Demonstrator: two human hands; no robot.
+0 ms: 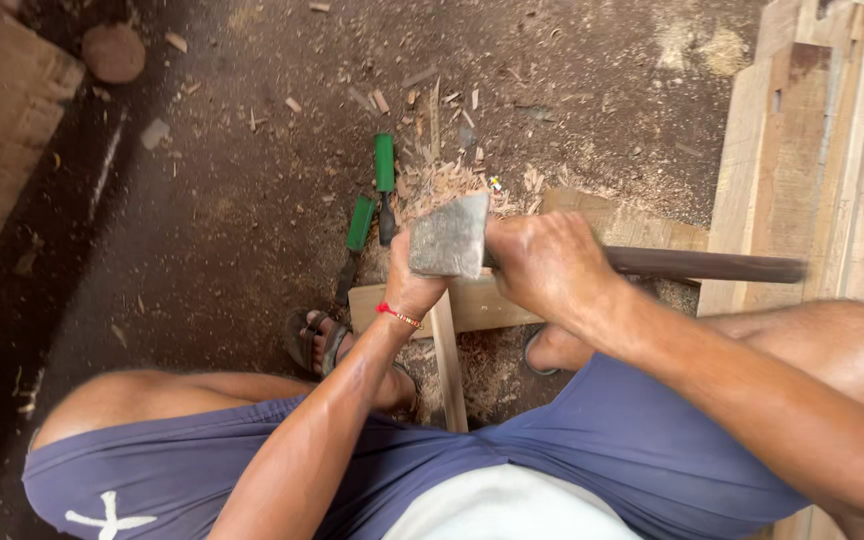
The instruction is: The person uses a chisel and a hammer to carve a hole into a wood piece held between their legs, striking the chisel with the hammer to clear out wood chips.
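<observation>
— Two hands at work over a dirt floor (202, 230) strewn with wood chips. Right hand (549, 262) wrapped tight around a dark wooden handle (712, 265), close up under a broad grey adze blade (449, 237). Handle running off to the right, roughly level.

— And the left hand (410, 285)?

— Partly hidden behind the blade; cannot tell whether closed on anything. Red thread bracelet (398, 316) at the wrist. Seemingly pressed at the top of a narrow wooden strip (447, 370), standing nearly upright between the knees.

— Strip resting on what?

— Crossing a pale plank (482, 303) lying flat on the floor. Sandalled foot (324, 340) just left of the strip, another foot (552, 350) to the right, beneath the right forearm.

— Blade where, exactly?

— Raised above the plank, right at the strip's upper end, touching the left hand's fingers or very near; cannot say which.

— Anything else nearby?

— Two green-handled chisels (372, 195) lying on the floor just beyond the blade, beside a heap of fresh shavings (442, 180). Stacked timber boards (812, 150) along the right edge. Round wooden offcut (113, 52) far up left, well apart.
</observation>
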